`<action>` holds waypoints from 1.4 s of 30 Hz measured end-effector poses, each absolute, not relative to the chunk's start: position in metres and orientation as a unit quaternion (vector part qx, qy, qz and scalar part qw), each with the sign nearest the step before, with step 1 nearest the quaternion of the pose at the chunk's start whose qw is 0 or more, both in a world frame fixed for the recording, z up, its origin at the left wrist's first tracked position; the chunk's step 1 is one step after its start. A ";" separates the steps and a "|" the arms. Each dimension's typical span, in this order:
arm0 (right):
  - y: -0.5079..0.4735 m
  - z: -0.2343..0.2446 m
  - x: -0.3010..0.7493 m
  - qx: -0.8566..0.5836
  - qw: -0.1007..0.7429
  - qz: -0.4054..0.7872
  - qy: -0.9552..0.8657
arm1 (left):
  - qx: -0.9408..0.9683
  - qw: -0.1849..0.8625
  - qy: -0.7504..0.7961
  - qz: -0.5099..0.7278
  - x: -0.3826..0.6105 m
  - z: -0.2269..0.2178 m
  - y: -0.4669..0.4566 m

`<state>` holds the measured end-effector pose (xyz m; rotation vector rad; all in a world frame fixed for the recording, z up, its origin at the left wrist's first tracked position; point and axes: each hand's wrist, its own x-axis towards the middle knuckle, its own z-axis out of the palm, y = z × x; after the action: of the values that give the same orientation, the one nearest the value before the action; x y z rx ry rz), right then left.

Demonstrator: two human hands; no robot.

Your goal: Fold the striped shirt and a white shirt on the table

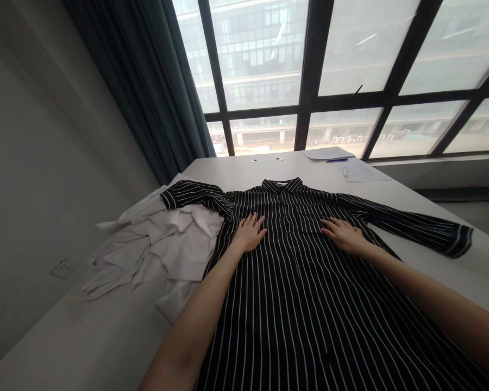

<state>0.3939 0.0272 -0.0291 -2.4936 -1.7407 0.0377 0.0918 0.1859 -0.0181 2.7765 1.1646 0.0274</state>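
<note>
As the long black shirt with thin white stripes (293, 298) lies spread on the white tabletop (236, 169), collar at twelve o'clock, both hands rest on its chest, gripping nothing. The left hand (248, 234), at eleven o'clock from the shirt's middle, is open, palm down, fingers parted. The right hand (343, 235), at one o'clock, is also open and palm down, its fingers slightly bent. One striped sleeve (193, 195) reaches toward ten o'clock, overlapping a crumpled heap of white cloth (179, 239); the other sleeve (411, 221) stretches between two and three. Toward one o'clock, near the table's far edge, lie white paper sheets (328, 154) and a blue pen (337, 159). Beyond stand a black-framed window (307, 81) at twelve and a dark blue curtain (155, 81) between ten and eleven.
</note>
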 end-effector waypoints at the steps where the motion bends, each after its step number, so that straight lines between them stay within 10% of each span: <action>1: 0.029 -0.027 0.394 -0.814 0.054 0.006 -0.578 | 0.920 0.066 0.386 0.009 0.092 -0.018 0.186; 42: -0.016 -0.050 0.405 -0.769 0.077 -0.035 -0.634 | 0.928 0.055 0.363 0.063 0.089 -0.012 0.177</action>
<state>0.4046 -0.0160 -0.0503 -2.3047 -1.8989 -0.1036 0.0890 0.1765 -0.0124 2.8165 1.1021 0.1926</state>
